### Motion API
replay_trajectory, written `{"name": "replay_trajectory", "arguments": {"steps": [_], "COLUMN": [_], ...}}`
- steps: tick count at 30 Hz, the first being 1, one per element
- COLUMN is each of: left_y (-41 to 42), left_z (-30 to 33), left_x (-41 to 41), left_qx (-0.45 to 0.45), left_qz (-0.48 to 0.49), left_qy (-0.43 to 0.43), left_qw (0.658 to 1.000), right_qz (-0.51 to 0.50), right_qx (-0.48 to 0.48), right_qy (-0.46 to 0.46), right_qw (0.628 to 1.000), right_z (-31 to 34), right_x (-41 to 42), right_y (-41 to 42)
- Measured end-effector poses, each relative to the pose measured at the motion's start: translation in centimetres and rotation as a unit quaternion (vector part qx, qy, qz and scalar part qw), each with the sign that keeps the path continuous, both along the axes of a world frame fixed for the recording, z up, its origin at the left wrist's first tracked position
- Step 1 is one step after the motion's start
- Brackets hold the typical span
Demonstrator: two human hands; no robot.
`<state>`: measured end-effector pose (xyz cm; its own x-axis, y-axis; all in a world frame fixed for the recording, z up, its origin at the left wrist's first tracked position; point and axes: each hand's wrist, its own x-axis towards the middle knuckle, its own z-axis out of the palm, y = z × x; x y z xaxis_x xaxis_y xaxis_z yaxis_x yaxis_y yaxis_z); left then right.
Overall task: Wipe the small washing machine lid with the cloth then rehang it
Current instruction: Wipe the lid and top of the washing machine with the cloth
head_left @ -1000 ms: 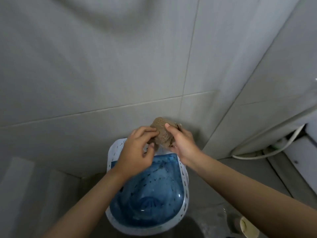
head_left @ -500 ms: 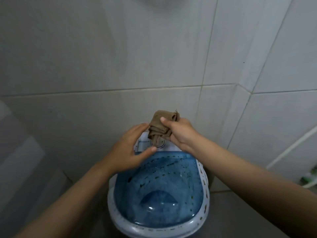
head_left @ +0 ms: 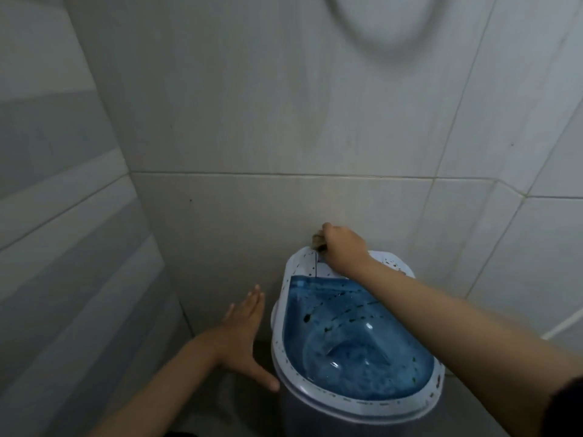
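Observation:
The small washing machine (head_left: 315,402) stands against the tiled wall, with a white rim and a translucent blue lid (head_left: 353,342). My right hand (head_left: 342,250) presses a bunched brown cloth (head_left: 317,240) onto the white back panel of the machine top, near the wall. Only a small part of the cloth shows past my fingers. My left hand (head_left: 244,335) hovers left of the machine with flat, spread fingers and holds nothing.
Grey-white tiled walls (head_left: 252,121) close in at the back and on both sides. A looped white hose (head_left: 375,36) hangs on the wall high above. A white pipe (head_left: 564,323) runs at the right edge.
My left hand let go of the cloth and dropped away to the left of the machine. My right hand lowered the cloth onto the machine's back panel.

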<state>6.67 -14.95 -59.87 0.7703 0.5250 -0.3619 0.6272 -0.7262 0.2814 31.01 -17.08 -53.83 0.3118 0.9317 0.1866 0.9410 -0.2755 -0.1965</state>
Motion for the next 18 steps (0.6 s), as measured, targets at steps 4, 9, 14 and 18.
{"name": "replay_trajectory", "arguments": {"steps": [4, 9, 14, 18], "left_y": [0.0, 0.1, 0.2, -0.1], "left_z": [-1.7, -3.2, -3.8, -3.9], "left_x": [1.0, 1.7, 1.9, 1.9], "left_qx": [-0.032, -0.046, -0.04, -0.046], "left_qz": [-0.015, -0.022, -0.02, -0.013], "left_qy": [-0.047, -0.075, -0.075, -0.088], "left_qw": [0.998, 0.996, 0.996, 0.995], "right_qz": [-0.024, -0.009, 0.078, 0.131], "right_qx": [-0.032, -0.047, -0.081, -0.096], "right_qy": [-0.015, -0.033, -0.063, -0.035], "right_qw": [0.999, 0.998, 0.992, 0.986], "right_z": [-1.8, -2.8, -3.9, -4.5], "right_x": [-0.7, -1.5, -3.2, -5.0], "right_y": [1.4, 2.3, 2.5, 1.1]}}
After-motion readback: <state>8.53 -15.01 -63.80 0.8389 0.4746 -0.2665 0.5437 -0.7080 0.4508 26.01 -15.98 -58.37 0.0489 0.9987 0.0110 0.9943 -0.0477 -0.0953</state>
